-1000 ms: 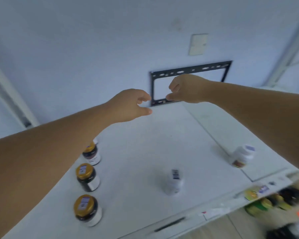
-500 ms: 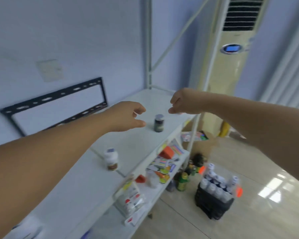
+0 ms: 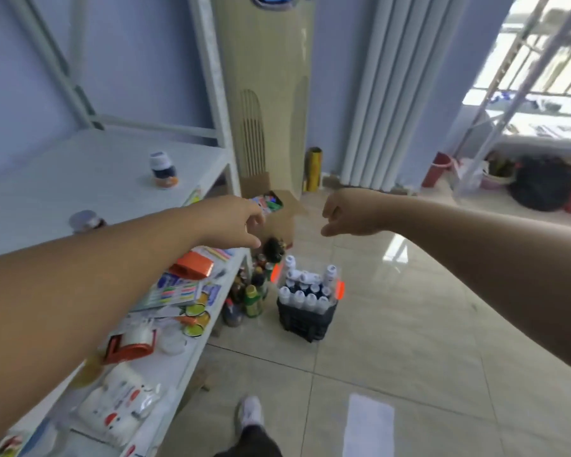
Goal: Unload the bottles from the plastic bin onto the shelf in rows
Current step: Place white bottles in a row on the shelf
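The plastic bin (image 3: 305, 319) stands on the tiled floor beside the shelf's end, dark-walled with orange handles, packed with several white-capped bottles (image 3: 302, 296). On the white top shelf (image 3: 89, 179) stand a blue-labelled bottle (image 3: 163, 169) and another bottle (image 3: 86, 222) partly hidden behind my left forearm. My left hand (image 3: 231, 227) hangs in the air above the shelf's end, fingers loosely curled, holding nothing. My right hand (image 3: 351, 212) hovers to its right above the floor, fingers loosely curled and empty. Both hands are well above the bin.
The lower shelf (image 3: 192, 354) holds boxes, an orange tape dispenser (image 3: 129, 346) and packets. Several bottles (image 3: 249, 296) stand on the floor between shelf and bin. A tall air conditioner (image 3: 267, 94), a cardboard box (image 3: 277, 209) and a curtain (image 3: 386, 94) stand behind. My shoe (image 3: 249, 412) is on the tiles.
My view has swung right and down from the top shelf to the floor, bringing the bin into the middle. Both empty hands have stayed stretched out in front, now spread wider apart.
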A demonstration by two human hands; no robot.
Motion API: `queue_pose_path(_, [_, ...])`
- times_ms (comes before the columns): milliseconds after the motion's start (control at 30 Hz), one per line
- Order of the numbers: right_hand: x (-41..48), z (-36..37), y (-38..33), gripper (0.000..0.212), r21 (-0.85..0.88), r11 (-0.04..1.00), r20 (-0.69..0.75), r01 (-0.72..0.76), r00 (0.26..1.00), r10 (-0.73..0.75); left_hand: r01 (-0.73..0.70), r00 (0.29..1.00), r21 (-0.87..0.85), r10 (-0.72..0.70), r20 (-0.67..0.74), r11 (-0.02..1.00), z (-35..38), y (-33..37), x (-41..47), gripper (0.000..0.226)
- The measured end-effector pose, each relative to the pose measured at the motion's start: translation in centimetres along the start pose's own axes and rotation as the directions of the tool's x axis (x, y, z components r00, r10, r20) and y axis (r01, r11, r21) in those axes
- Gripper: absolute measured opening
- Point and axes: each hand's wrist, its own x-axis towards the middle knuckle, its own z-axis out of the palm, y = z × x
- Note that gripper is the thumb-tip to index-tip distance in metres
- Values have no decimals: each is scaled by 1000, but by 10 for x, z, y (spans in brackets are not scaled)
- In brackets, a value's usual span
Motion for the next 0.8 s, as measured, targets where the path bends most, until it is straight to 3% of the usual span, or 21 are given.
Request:
queue_pose_path(233, [86,71,94,48,106,979,147,-173,977,157,-79,971,3,76,225,997,78,-16,151,48])
queue_pose_path(400, [161,127,142,43,151,943,264,-297,931,251,32,934,-172,32,357,985,145,-52,249,43])
queue_pose_path(600, [246,199,184,34,155,936,378,-315,895,238,94,898,-176,-7,441,980,213,-98,351,38])
queue_pose_path(800, [341,293,214,39,170,928,364,-330,897,252,181,882,-207,-65,467,961,307,-121,430,43])
